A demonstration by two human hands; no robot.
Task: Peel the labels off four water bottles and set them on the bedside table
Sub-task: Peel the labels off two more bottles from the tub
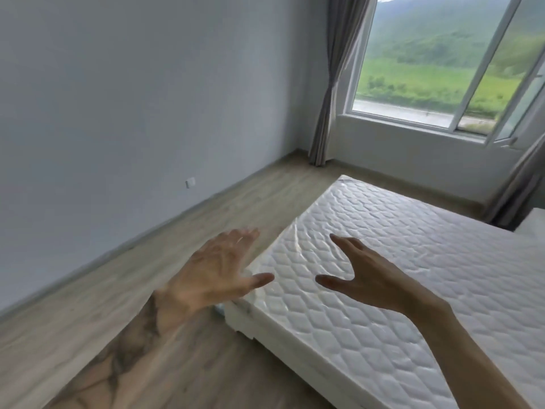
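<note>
No water bottle and no bedside table show in the head view. My left hand (216, 271) is held out in front of me with its fingers spread, over the floor and the near corner of the mattress. My right hand (367, 276) is raised beside it, over the mattress, fingers apart and thumb pointing left. Both hands hold nothing. A gap of bare mattress lies between the two thumbs.
A white quilted mattress (413, 261) wrapped in clear plastic sits on a low white base at the right. Wood floor (206, 208) runs along a grey wall. A window (442, 69) with a grey curtain (336, 84) stands at the back.
</note>
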